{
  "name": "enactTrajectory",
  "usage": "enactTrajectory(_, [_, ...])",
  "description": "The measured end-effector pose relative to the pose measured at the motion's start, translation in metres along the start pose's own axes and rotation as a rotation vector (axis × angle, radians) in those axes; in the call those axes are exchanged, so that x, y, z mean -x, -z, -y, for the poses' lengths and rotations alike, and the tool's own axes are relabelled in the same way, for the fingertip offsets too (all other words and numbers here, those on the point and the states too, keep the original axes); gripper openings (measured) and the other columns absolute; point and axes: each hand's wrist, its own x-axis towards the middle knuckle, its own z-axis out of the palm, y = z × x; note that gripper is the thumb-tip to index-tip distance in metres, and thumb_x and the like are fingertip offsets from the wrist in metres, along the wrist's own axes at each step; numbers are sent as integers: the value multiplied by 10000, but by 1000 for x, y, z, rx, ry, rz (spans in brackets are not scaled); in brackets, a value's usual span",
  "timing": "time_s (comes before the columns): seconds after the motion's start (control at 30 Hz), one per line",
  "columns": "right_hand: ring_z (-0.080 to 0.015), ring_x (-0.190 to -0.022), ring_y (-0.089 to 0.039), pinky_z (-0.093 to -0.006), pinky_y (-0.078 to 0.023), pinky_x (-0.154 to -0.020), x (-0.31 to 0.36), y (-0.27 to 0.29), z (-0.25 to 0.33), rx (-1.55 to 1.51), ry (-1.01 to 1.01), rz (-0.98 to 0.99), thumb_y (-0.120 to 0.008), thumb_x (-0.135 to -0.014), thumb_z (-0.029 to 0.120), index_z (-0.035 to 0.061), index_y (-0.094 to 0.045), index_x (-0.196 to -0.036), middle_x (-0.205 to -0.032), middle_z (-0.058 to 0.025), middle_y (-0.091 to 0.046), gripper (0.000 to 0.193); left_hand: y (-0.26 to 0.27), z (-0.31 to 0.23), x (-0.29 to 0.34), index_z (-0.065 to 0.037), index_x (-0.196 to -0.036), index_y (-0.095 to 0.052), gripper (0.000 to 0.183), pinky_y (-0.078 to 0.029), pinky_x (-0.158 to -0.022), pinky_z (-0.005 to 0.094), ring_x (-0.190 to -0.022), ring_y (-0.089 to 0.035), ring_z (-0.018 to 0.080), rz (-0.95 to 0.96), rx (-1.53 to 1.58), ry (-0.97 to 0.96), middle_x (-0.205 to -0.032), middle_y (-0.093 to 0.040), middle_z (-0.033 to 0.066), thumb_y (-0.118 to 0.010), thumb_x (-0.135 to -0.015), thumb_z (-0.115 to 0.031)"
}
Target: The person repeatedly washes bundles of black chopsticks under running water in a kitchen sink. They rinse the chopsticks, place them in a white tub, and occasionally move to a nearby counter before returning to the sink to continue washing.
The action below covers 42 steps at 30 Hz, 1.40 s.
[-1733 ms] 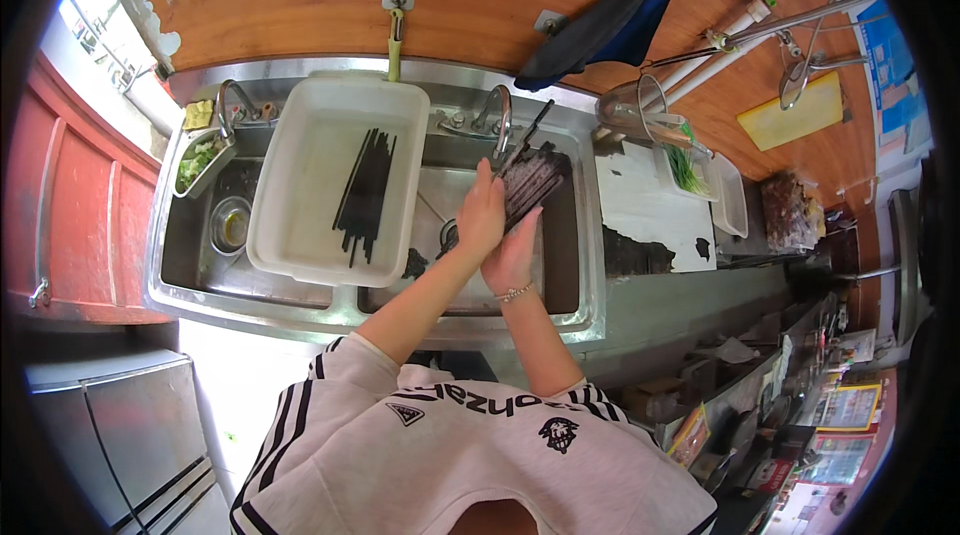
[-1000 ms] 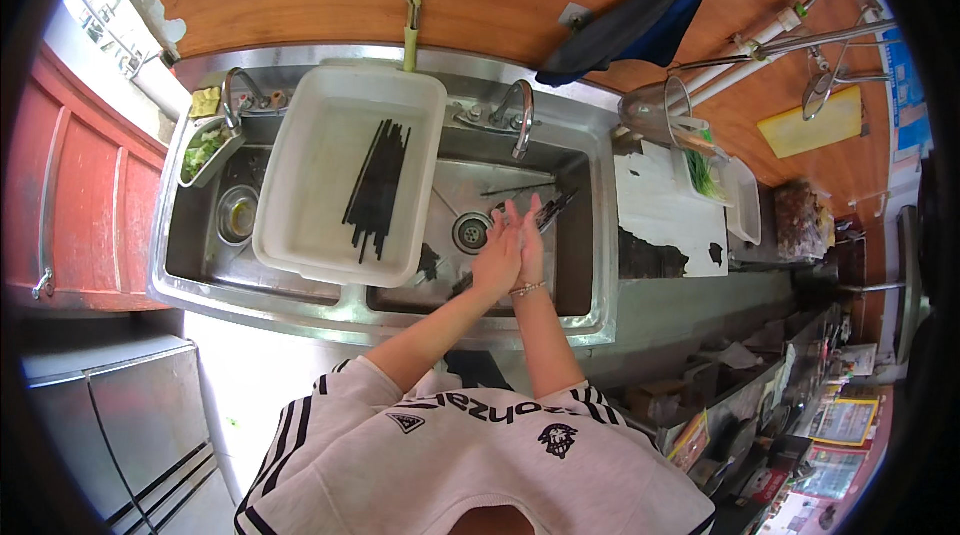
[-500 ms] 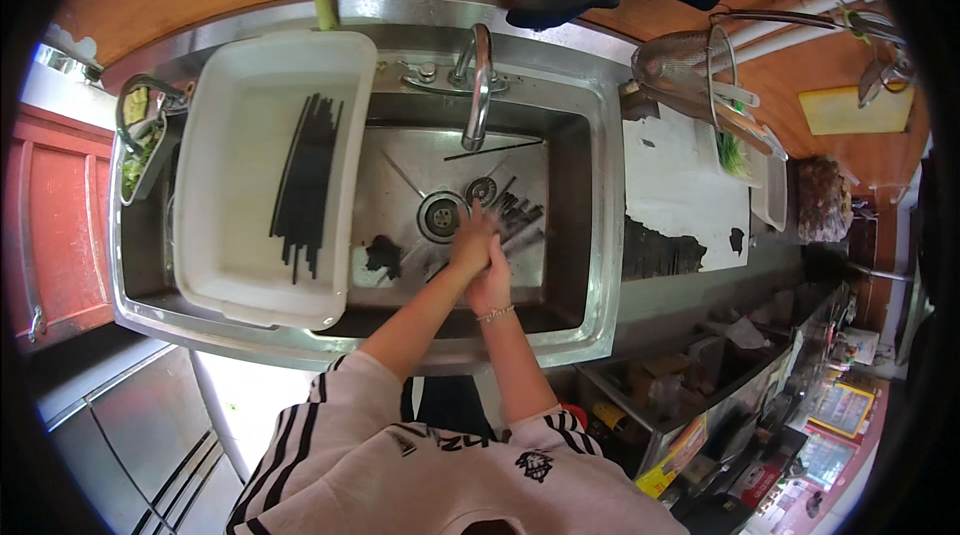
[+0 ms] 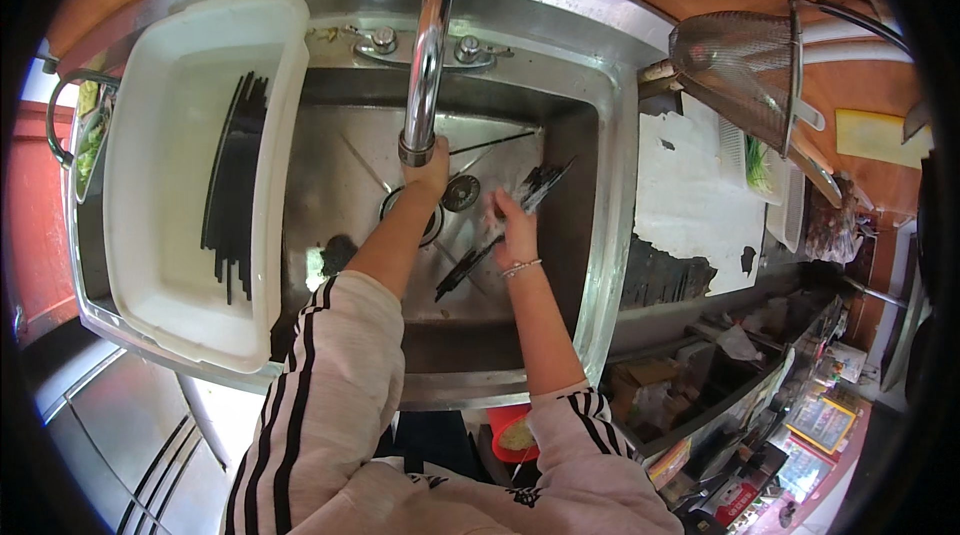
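One half-curled right hand (image 4: 517,226) holds black strips (image 4: 464,272), best gripped mid-length; the tap (image 4: 427,75) hides how closed the left hand (image 4: 428,175) is.

Lettering, as seen from where I stand. Item: shirt (image 4: 465,513), pale, bottom middle of the frame; dark lettering (image 4: 432,481) on the chest, broken by folds, no whole word readable; small dark emblem (image 4: 525,497) to its right. Item: red box (image 4: 738,500), lower right; white print, small and tilted. Item: yellow-framed panel (image 4: 825,427), lower right; fine print, too small to read. Item: pale bluish sheet (image 4: 800,472), below that panel; marks blurred, illegible.
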Motion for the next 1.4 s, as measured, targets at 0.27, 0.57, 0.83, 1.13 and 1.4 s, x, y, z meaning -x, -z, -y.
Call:
enactTrajectory(0.27, [-220,-1114,-546,-323,-386,-967,4,-16,21,94,125,325,-596,-892,154,-16,-631,-953,-1175,-141,-607,184,139,-57,32,-82,-913,-589,177,-511,-687,375,-883,-606,258,324,-287,-139,-941,-617,82,-605,-740,-115])
enactTrajectory(0.57, [-136,-785,-574,-305,-490,-703,36,-36,5,12,156,197,-627,-881,169,34,-507,-1111,-921,-25,-589,292,196,-82,76,-78,-1088,-592,311,-509,-736,354,-868,-617,268,25,549,-74,-1026,-614,119,-592,-778,-54])
enactTrajectory(0.83, [-106,-556,-388,-268,-346,-549,61,-48,-3,-447,45,108,-572,-921,260,110,-460,-690,-604,14,-415,297,175,-20,156,-47,-1179,-589,382,-354,-991,344,-1146,-497,177,555,1696,961,-1209,-586,52,-479,-934,-318])
enactTrajectory(1.13, [-177,-1197,-426,-333,-335,-1007,108,-63,-31,-366,167,403,-506,-907,471,122,-320,-1376,-1321,-53,-435,613,164,-76,132,20,-1310,-410,412,-306,-1043,422,-1250,-390,410,-36,317,-226,-1361,-408,239,-315,-983,-213])
enactTrajectory(1.4, [-240,-1394,-181,-421,-165,-1132,137,-58,-6,-369,181,482,-431,-773,733,118,-126,-1476,-1523,-61,-185,983,180,-97,149,-31,-1437,-257,531,-157,-1115,416,-1379,-232,320,189,475,-1,-1488,-258,162,-255,-995,-324])
